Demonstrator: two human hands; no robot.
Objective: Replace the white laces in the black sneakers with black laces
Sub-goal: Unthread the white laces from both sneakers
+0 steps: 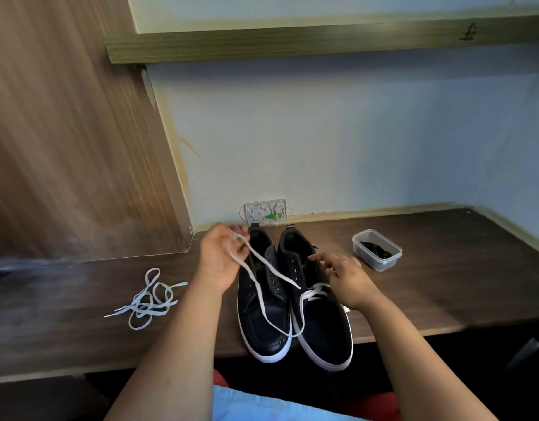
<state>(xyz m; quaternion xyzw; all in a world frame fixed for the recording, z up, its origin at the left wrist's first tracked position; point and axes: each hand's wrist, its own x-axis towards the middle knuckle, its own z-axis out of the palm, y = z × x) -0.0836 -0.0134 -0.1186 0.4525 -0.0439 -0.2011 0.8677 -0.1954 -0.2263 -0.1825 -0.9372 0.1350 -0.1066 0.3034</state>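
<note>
The white lace (263, 268) I am pulling out is flat woven tape, light and limp, so I judge it will slide freely through the eyelets and only catch where it crosses. It runs from my left hand (221, 253), whose fingers are curled round a loop of it near the heels, down over the left sneaker (262, 317) and back up to the last rows on the right sneaker (320, 326), where it is still threaded. The best hold is close to the eyelet, pinching the flat of the tape.

My right hand (342, 273) hovers over the right sneaker's tongue with fingers loosely spread, holding nothing.

Both sneakers are smooth black uppers on stiff white rubber soles, side by side, toes at the near edge of the dark wooden desk (444, 293). They look firm enough to stay put under a gentle tug.

Another loose lace (148, 300) lies tangled on the desk to the left. To the right stands a clear plastic tub (377, 250) holding what look like the black laces (376, 249), soft and coiled.
</note>
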